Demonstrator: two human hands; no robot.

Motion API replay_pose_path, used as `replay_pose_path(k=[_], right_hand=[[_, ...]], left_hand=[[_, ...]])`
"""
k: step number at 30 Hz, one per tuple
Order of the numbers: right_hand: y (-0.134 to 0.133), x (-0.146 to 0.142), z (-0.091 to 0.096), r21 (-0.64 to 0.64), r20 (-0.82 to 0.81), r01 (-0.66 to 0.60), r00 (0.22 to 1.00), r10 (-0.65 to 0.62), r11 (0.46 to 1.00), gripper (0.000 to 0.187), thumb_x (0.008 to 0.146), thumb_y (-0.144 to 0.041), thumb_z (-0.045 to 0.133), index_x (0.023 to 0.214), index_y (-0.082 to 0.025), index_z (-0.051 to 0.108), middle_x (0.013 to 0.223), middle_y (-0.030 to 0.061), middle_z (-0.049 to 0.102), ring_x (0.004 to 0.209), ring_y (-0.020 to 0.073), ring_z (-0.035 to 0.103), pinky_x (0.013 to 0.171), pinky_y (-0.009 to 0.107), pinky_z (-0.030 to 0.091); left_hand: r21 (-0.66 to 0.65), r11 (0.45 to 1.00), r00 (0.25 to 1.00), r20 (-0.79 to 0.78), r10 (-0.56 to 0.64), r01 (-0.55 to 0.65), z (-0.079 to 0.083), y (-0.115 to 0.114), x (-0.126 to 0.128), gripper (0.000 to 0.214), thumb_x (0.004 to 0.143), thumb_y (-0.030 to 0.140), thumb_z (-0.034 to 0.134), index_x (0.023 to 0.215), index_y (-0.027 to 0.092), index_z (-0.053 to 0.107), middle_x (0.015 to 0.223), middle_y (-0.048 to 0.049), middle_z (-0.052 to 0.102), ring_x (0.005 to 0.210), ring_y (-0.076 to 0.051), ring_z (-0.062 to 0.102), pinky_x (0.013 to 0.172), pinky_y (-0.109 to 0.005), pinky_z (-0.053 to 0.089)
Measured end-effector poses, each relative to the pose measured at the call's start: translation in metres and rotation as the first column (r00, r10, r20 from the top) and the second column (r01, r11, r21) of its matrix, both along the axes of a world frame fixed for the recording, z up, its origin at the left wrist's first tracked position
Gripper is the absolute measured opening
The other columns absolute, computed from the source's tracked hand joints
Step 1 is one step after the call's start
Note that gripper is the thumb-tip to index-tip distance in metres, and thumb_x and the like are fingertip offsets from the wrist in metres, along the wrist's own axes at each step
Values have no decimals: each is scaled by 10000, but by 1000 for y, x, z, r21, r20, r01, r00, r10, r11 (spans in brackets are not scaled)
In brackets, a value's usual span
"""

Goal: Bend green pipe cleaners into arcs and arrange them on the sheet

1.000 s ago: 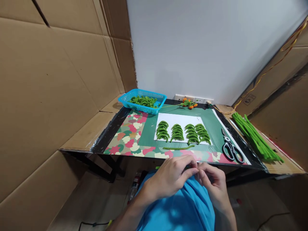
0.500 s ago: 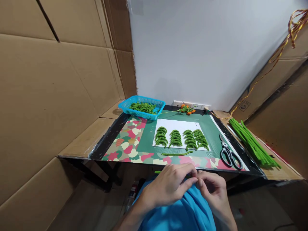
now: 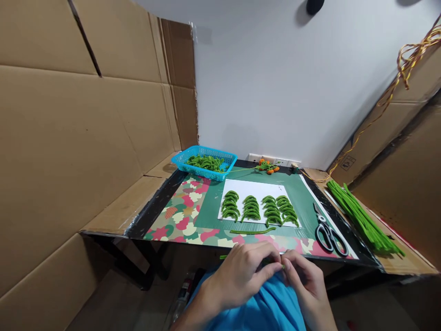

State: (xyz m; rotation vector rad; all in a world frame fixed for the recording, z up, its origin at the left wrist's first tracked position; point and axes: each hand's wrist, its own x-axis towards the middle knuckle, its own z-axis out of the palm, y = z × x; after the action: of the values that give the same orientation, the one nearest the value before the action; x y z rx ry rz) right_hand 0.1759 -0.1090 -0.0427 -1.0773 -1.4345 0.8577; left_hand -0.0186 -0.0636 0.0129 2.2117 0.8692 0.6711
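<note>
My left hand (image 3: 244, 276) and my right hand (image 3: 305, 280) meet fingertip to fingertip just below the table's front edge, above my blue-clad lap. Both pinch a thin green pipe cleaner (image 3: 223, 257), of which only a short end shows left of my left hand. On the table beyond, a straight green pipe cleaner piece (image 3: 253, 231) lies in front of a white sheet (image 3: 257, 189). Rows of curved green pieces (image 3: 260, 209) are laid out on that sheet.
A blue basket (image 3: 206, 162) of green pieces stands at the back left. Black-handled scissors (image 3: 329, 230) lie at the right, beside a bundle of long green pipe cleaners (image 3: 361, 218). A small orange-and-green flower sprig (image 3: 268, 166) rests at the back. Cardboard walls enclose both sides.
The view has tilted upward, so table and hands sit lower in the picture. My hands stay together, still pinching the pipe cleaner.
</note>
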Motion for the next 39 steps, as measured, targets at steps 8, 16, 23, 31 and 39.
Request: replay_pose_path(k=[8,16,23,31,39], right_hand=[[0,2,-9,43,8,-18,1000,17,999,252,1021,-368,638,849,-189,682,689,-4,561,603,133,520,559,217,434],[6,-2,-8,91,33,-20,999,17,996,244,1030,-369,619,897,-185,707,722,23,636,620,150,593,561,202,496],[6,-1,-4,198,42,86,994,-96,976,144,998,-316,669,969,-198,746,790,38,708,660,169,684,608,200,569],[5,-6,4,281,145,137,972,-183,950,122,1000,-262,648,1017,-205,754,893,70,766,746,194,742,682,223,611],[3,-11,9,382,230,188,929,-290,905,105,990,-217,639,1017,-219,740,831,53,738,675,189,714,642,243,596]], left_hand=[[-3,1000,998,54,28,-28,-3,1,-1,75,1013,233,666,1035,224,738,1022,14,791,882,-154,716,762,-246,443],[-2,998,995,79,64,-64,-8,2,-2,126,965,182,706,1050,244,776,1031,21,810,914,-164,747,805,-246,500],[-10,996,986,139,87,-86,-5,0,2,131,980,211,688,1082,243,765,1079,4,811,987,-175,754,869,-246,526],[100,985,966,234,111,-138,-11,2,4,162,958,122,680,1007,237,782,990,4,787,901,-142,734,802,-216,529],[132,967,946,272,177,-219,-16,1,9,142,952,155,698,969,230,817,910,-18,788,768,-140,718,720,-227,535]])
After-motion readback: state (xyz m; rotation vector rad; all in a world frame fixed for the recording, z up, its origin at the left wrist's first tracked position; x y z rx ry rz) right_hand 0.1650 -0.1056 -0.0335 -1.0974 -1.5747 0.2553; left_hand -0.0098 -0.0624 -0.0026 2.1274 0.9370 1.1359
